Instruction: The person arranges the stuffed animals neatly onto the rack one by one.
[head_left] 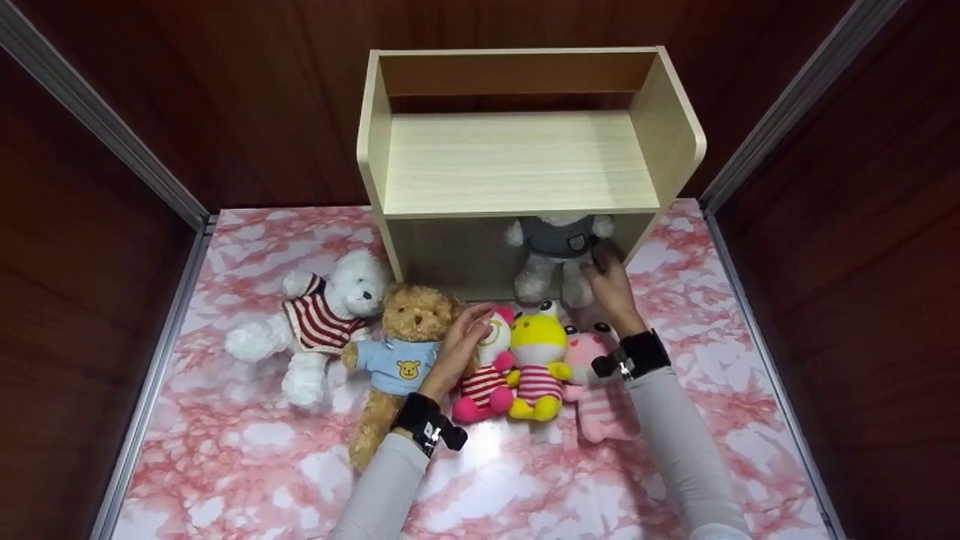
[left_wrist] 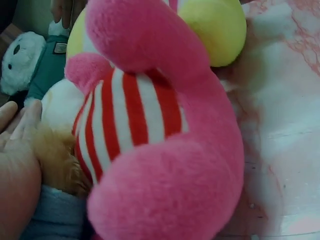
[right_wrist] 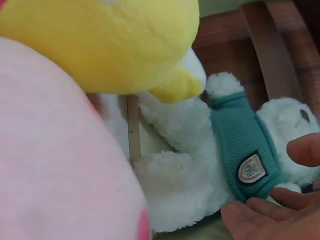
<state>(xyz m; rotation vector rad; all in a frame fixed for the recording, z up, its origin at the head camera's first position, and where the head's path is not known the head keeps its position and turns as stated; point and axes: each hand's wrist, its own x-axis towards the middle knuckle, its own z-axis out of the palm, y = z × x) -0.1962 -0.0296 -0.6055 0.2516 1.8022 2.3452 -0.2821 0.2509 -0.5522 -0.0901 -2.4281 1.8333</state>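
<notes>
A white teddy bear in a green sweater [head_left: 553, 238] sits in the lower compartment of the shelf unit [head_left: 525, 161], its head hidden by the board in the head view. My right hand [head_left: 611, 289] is beside that bear, fingers extended near its side; in the right wrist view the fingertips [right_wrist: 240, 212] lie close to the sweater. Between a brown teddy bear in a blue shirt [head_left: 405, 364] and a pink doll with red-and-white stripes [head_left: 484, 384] is my left hand [head_left: 459, 349]. Its fingers look straight, near the doll's head, with nothing visibly gripped.
Right of the pink doll are a yellow striped frog doll [head_left: 537, 367] and a pink striped doll [head_left: 600, 405], partly behind my right wrist. A white bear in a striped sweater [head_left: 322, 319] lies at the left. Dark panels [head_left: 840, 247] wall in the pink-and-white marbled surface [head_left: 247, 465].
</notes>
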